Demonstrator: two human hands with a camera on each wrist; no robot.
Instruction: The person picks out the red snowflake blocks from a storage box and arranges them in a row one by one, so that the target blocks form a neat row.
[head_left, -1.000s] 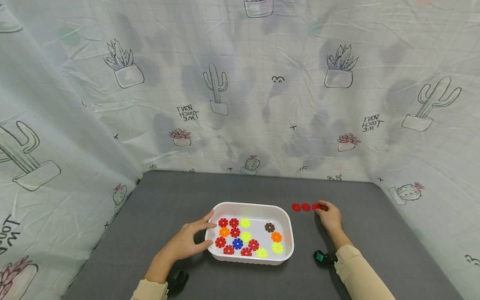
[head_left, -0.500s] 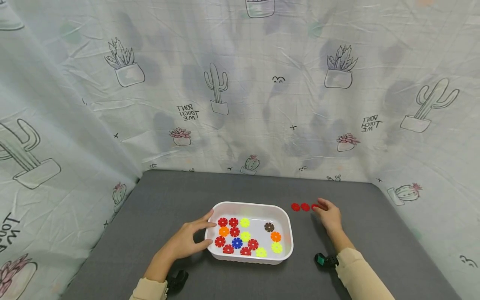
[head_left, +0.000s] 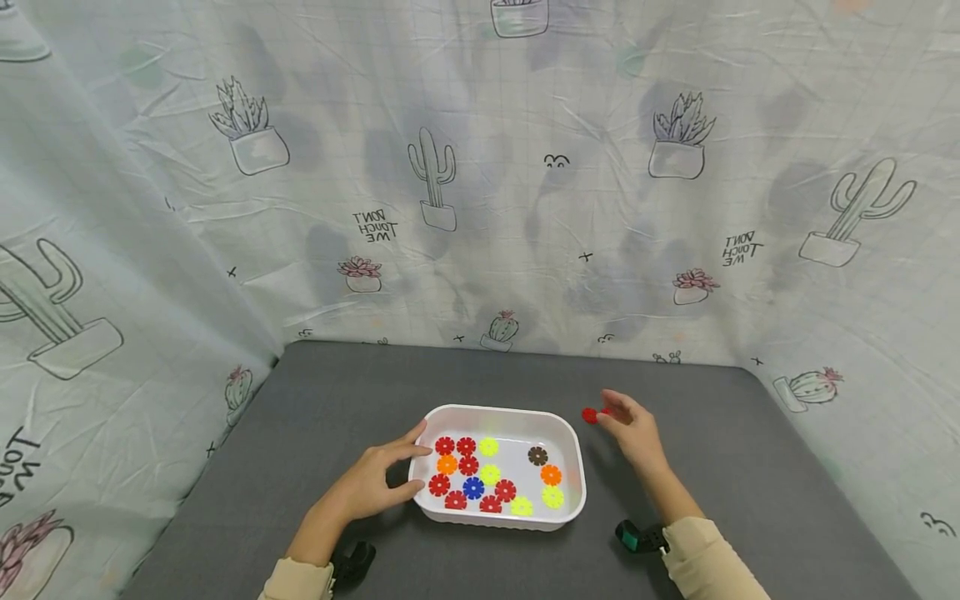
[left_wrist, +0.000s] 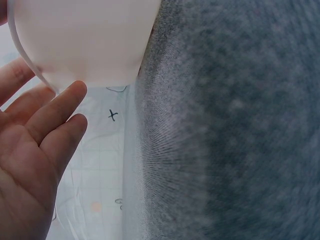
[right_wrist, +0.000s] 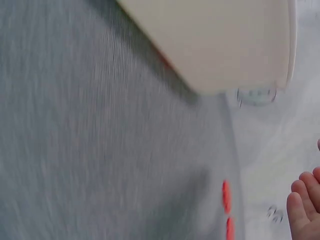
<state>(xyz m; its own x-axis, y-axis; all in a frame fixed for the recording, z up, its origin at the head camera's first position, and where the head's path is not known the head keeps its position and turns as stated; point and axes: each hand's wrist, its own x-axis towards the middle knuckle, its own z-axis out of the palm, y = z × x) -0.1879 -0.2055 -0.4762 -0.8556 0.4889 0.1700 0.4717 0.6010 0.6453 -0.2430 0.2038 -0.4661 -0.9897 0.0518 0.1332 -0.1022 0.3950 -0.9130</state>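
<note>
Holding coloured discs, tray has left hand relaxed against its left wall; right hand released just right, near red discs

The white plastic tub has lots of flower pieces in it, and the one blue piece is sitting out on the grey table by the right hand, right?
Not quite. The blue flower-shaped plastic piece lies inside the white plastic tub, among the other pieces. The piece out on the grey table by the right hand is red. The head view shows this.
</note>
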